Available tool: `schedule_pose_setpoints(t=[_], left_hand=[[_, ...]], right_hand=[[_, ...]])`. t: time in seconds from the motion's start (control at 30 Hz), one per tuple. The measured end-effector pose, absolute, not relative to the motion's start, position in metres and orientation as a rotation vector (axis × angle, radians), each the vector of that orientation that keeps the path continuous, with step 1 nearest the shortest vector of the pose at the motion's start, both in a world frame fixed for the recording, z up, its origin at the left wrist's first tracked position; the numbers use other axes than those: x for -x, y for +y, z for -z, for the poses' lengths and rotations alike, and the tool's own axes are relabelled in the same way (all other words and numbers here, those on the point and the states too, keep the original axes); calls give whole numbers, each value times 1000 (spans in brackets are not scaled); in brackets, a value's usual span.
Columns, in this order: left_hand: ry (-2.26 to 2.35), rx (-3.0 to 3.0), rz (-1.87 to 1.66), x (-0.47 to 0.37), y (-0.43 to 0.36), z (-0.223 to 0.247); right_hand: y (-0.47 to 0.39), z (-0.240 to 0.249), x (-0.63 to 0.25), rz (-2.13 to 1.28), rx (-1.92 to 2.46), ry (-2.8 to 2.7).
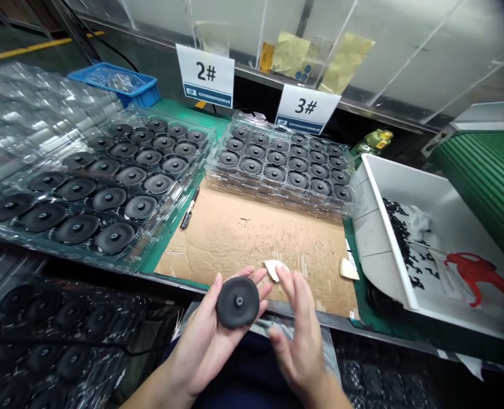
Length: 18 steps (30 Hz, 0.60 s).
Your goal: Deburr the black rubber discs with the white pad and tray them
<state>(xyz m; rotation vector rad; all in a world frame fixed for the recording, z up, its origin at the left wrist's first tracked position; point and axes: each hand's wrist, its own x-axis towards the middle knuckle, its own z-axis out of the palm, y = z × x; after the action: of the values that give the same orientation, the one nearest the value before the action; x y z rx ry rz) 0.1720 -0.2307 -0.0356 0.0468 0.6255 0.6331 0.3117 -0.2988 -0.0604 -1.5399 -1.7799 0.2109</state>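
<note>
Cradling a black disc at lower centre of the frame, your left hand has a loose grip around it; your right hand is open beside it. Tilting that palm could drop the disc off the bench; straying right fingertips could nudge the white wedge.

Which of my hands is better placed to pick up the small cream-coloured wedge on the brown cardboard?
Probably your right hand: it looks empty, its fingertips overlapping the wedge in this view. Your left hand holds the round black disc.
</note>
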Motion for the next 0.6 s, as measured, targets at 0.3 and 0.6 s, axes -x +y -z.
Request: schedule_pose_setpoints(t=[0.3,0.6], left_hand=[[487,97,-719,-156,-223,39],[473,-35,-804,-149,-230,46]], right_hand=[[-297,59,-300,-278,1616,-1556],[-269,44,-278,-403,1433,-1892]])
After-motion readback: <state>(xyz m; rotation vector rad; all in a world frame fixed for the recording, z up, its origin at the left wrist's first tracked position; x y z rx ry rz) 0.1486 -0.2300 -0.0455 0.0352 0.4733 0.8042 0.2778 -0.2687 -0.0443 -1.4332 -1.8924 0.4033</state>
